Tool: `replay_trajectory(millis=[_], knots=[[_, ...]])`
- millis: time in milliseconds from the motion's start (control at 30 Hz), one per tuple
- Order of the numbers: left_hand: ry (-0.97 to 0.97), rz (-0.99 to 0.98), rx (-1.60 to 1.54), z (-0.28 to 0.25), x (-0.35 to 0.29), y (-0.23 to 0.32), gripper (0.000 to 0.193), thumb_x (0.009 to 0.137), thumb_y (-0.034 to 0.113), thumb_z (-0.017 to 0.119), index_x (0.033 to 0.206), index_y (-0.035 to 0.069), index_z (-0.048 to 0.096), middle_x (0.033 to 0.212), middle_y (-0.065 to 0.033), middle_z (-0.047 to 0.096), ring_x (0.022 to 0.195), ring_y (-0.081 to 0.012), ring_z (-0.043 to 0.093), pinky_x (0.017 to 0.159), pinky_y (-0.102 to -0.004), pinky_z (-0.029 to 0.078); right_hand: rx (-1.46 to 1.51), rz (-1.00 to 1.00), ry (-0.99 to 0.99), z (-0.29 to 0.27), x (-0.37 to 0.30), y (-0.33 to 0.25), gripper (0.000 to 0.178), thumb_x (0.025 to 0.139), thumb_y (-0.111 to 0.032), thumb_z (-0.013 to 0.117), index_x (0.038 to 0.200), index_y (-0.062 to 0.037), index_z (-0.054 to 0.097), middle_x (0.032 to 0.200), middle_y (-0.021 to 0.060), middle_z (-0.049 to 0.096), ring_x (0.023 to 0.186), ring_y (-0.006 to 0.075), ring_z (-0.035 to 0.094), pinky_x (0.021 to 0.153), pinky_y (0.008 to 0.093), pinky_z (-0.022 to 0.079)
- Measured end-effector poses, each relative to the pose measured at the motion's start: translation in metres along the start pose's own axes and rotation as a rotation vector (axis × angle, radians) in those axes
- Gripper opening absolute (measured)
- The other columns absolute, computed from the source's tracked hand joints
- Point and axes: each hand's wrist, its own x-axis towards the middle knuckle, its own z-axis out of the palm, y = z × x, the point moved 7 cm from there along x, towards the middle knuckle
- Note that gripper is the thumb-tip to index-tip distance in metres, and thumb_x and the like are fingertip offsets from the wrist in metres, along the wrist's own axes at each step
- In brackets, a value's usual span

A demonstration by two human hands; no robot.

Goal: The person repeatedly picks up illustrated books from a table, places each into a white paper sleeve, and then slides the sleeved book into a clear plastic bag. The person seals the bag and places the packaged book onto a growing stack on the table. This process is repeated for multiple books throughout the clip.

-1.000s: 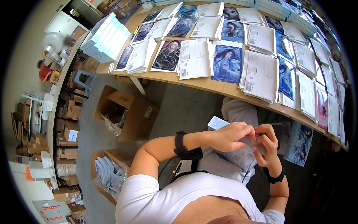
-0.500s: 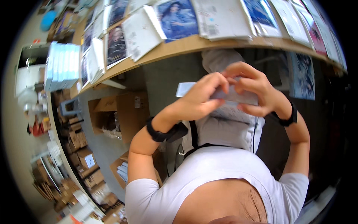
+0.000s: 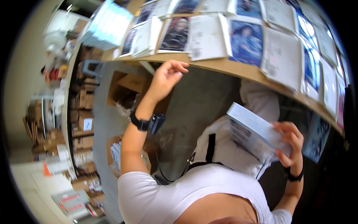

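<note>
My right hand (image 3: 292, 142) grips one end of a flat, pale white-and-blue box (image 3: 257, 125), with a dark printed patch on its side. The box is held tilted over my lap. My left hand (image 3: 168, 76) is raised near the front edge of the wooden table (image 3: 214, 68), with nothing in it; its fingers are loosely bent, the thumb apart from them. Nearest to it on the tabletop are a dark picture card (image 3: 176, 35) and a white packet (image 3: 209, 37). A blue illustrated packet (image 3: 246, 43) lies farther right.
Rows of white and picture-fronted packets cover the table. A stack of light-blue boxes (image 3: 106, 25) stands at its left end. Open cartons (image 3: 115, 87) sit on the floor to my left, beyond them shelving with brown boxes (image 3: 84, 123). A blue illustrated sheet (image 3: 317, 140) hangs under the table at right.
My hands were together around the pale thing; now they are apart. The left has moved toward the table edge, the right has carried the box lower right. The view has turned.
</note>
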Motion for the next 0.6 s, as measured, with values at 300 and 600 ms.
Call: replay_trajectory(millis=[300,600], knots=[[1.031,-0.22,0.646,-0.379,-0.065,-0.104,0.018,0.081,0.008,0.06,0.099,0.002,0.061,0.099,-0.0106,0.065,0.091,-0.0195,0.062,0.082,-0.0304,0.047,-0.06,0.189,0.094,-0.003,0.0,0.015,0.035,0.068,-0.03,0.063,0.078,-0.0013,0.047,0.096,0.0235,0.059,0.087,0.0335,0.062,0.072,0.0365,0.048],[0.804,-0.439,0.988,-0.462,0.004,-0.154,0.046,0.093,0.039,0.046,0.135,0.022,0.045,0.139,-0.0233,0.039,0.13,-0.0339,0.035,0.107,-0.0383,0.027,-0.053,0.253,0.165,0.009,0.032,0.011,0.036,0.065,-0.028,0.067,0.082,0.0004,0.053,0.096,0.0209,0.061,0.086,0.0313,0.064,0.072,0.0355,0.05]])
